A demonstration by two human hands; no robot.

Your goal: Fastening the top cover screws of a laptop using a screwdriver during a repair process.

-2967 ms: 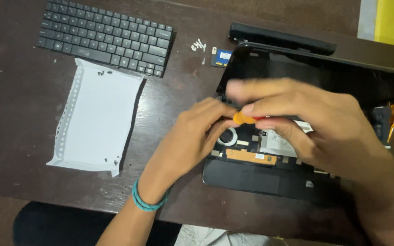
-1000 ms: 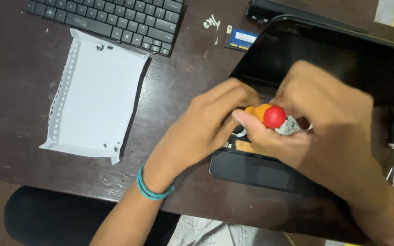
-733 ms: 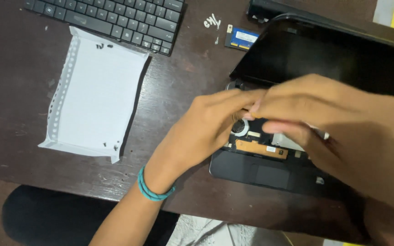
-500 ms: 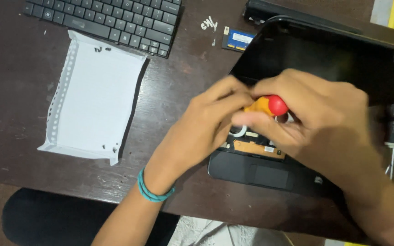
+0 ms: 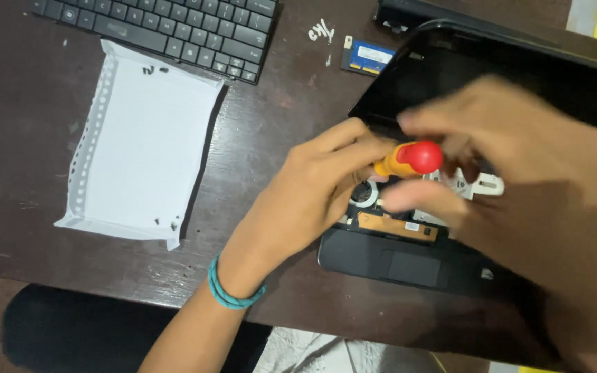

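Orange-handled screwdriver with a round red cap [image 5: 409, 160] upright over the opened black laptop base [image 5: 409, 255], pinched by the left hand [image 5: 312, 200]. Blurred right hand [image 5: 519, 186] curled around the red cap, touching the left. Off left: white folded paper tray [image 5: 139, 152], detached black keyboard [image 5: 174, 27], small blue memory card [image 5: 367, 56].
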